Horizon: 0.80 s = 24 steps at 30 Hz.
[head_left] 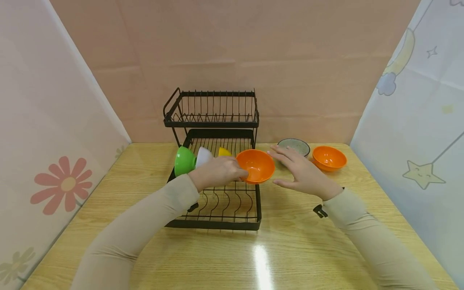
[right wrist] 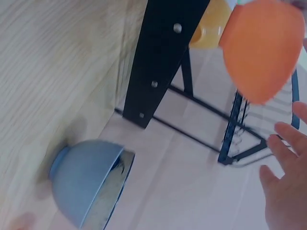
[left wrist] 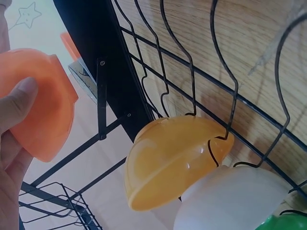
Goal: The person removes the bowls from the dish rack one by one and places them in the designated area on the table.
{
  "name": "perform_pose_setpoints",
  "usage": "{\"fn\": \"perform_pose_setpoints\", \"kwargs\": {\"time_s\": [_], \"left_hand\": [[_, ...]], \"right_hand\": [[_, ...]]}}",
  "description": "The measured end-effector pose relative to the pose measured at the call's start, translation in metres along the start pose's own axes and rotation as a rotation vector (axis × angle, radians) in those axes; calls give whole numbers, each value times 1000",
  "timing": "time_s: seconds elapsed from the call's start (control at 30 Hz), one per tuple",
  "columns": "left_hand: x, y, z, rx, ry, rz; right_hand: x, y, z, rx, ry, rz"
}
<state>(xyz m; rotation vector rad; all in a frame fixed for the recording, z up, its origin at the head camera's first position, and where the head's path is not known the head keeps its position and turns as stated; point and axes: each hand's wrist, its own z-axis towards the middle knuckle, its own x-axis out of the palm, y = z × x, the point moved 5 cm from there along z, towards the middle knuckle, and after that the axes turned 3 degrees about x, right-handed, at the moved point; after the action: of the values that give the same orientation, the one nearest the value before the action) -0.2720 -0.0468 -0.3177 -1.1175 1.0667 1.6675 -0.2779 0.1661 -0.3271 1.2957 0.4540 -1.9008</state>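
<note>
My left hand (head_left: 221, 173) grips an orange bowl (head_left: 258, 166) by its left rim, thumb on one side, above the right edge of the black dish rack (head_left: 232, 225). Just right of that bowl, my right hand (head_left: 302, 171) has its fingers spread and holds nothing. On the rack's lower tier a green bowl (head_left: 184, 162), a white bowl (head_left: 204, 156) and a yellow bowl (head_left: 224, 152) stand tilted in a row, partly behind the left hand. The left wrist view shows the yellow bowl (left wrist: 175, 160) resting against the rack wires.
A grey-blue bowl (right wrist: 88, 179) with a dark rim stands on the wooden table (head_left: 290, 249) behind the right hand. Farther right sits a second orange bowl (head_left: 329, 158). The rack's upper tier (head_left: 212, 124) rises at the back, before a pinkish backdrop.
</note>
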Motion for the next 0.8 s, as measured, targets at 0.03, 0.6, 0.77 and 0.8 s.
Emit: {"fn": "perform_pose_setpoints", "kwargs": {"time_s": [0.03,0.6,0.77,0.8], "left_hand": [[0,-1,0,3,-2,-3],[-3,-3,5,12,-25,8],[-4,-4,7,10,-9,5],[-4,-4,7,9,-7,3]], "right_hand": [[1,4,1,-38,-7,-9],[23,35,11,-264,13,-21],[25,36,12,-291,-13,-32],[26,36,13,-295,-19,-35]]}}
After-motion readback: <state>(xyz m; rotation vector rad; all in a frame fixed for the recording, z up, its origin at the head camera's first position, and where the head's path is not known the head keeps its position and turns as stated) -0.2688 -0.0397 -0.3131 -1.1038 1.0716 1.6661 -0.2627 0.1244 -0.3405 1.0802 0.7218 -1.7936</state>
